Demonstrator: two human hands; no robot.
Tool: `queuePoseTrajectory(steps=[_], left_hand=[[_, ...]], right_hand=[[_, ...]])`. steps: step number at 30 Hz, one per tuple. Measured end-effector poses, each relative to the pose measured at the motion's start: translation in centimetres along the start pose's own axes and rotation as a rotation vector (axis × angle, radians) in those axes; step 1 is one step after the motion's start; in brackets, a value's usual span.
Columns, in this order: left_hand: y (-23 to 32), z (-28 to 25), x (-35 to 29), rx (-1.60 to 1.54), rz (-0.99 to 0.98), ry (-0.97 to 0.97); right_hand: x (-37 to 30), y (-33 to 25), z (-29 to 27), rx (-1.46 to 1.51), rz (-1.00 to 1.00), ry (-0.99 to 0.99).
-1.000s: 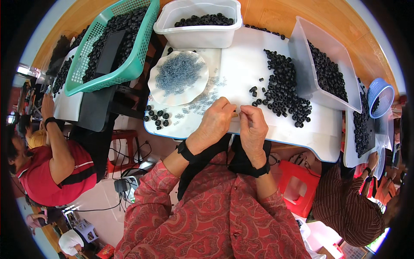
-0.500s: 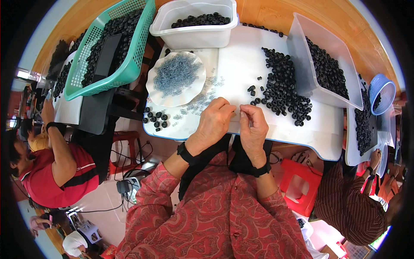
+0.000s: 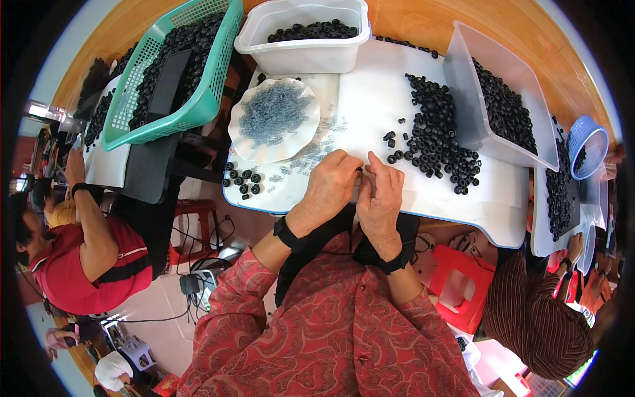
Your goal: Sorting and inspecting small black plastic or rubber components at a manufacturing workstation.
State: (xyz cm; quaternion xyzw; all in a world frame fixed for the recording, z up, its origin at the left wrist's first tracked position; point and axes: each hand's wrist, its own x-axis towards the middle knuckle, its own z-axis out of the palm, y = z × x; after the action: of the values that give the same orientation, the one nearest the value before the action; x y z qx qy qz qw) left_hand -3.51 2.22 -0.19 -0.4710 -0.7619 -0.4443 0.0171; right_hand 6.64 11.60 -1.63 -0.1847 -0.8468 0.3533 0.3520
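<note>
Above the table's front edge my left hand (image 3: 331, 182) pinches a small black plastic piece (image 3: 359, 169), mostly hidden by the fingertips. My right hand (image 3: 381, 198) is just beside it, thumb and index finger apart around the gap where the piece shows. Beyond the left hand stands a wavy-rimmed white plate (image 3: 309, 135) with a heap of tiny grey-blue pieces (image 3: 274, 114) that look like springs. More of these lie scattered by the plate. A pile of round black plastic pieces (image 3: 433, 126) spreads beyond the right hand, and several more black pieces (image 3: 246, 176) sit at the table's left corner.
Around the white table (image 3: 370, 86) are a white tub (image 3: 304, 58), a translucent bin (image 3: 489, 142) and a green basket (image 3: 178, 126), all holding black pieces. A red stool (image 3: 460, 284) stands below right. Co-workers sit left (image 3: 99, 264) and right (image 3: 536, 311); cables (image 3: 188, 291) lie on the floor.
The right thumb and index finger have parted from their pinch and the hand has shifted slightly left. A black piece now shows at the left fingertips.
</note>
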Motion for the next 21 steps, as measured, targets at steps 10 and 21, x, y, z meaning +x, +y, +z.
queuePoseTrajectory(steps=[10,21], left_hand=[[0.1,0.1,0.1,-0.029,0.039,0.034],[0.4,0.1,0.5,0.077,0.088,0.054]], right_hand=[[-0.3,0.9,0.0,-0.092,-0.105,0.02],[-0.4,1.2,-0.7,0.082,0.007,-0.042]])
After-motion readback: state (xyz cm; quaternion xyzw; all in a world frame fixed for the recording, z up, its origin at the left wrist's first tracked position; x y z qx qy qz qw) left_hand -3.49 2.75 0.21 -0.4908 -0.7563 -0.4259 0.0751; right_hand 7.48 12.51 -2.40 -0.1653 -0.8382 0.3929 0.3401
